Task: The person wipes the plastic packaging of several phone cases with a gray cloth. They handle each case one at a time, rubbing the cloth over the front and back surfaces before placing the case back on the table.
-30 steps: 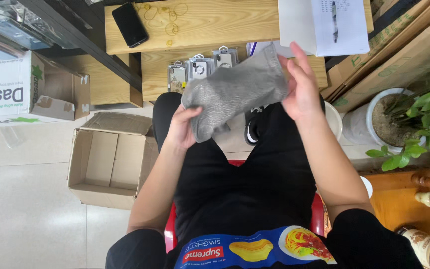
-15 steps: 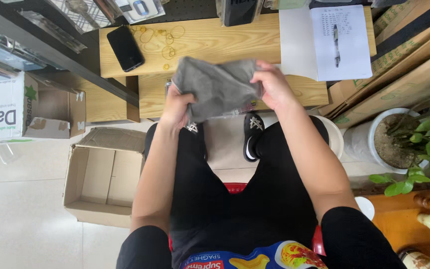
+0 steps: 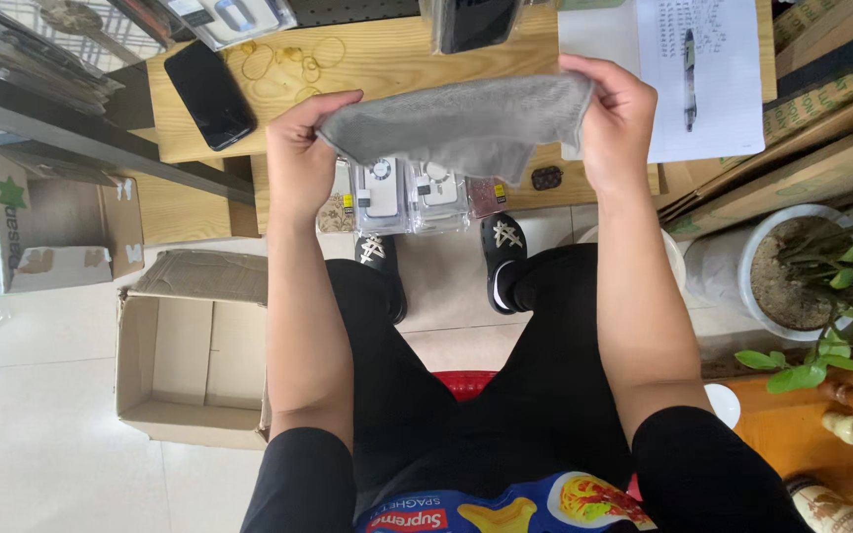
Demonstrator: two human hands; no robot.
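Left hand (image 3: 300, 148) and right hand (image 3: 616, 111) both clamped on grey cloth (image 3: 461, 126), one at each top corner, cloth stretched between them, hanging above front edge of wooden desk (image 3: 387, 69). Clear packets (image 3: 402, 195) just below cloth. Black phone (image 3: 210, 94) on desk, left of left hand. Paper with pen (image 3: 690, 64) beside right hand. Open cardboard box (image 3: 194, 360) on floor at left. Potted plant (image 3: 802, 276) at right.
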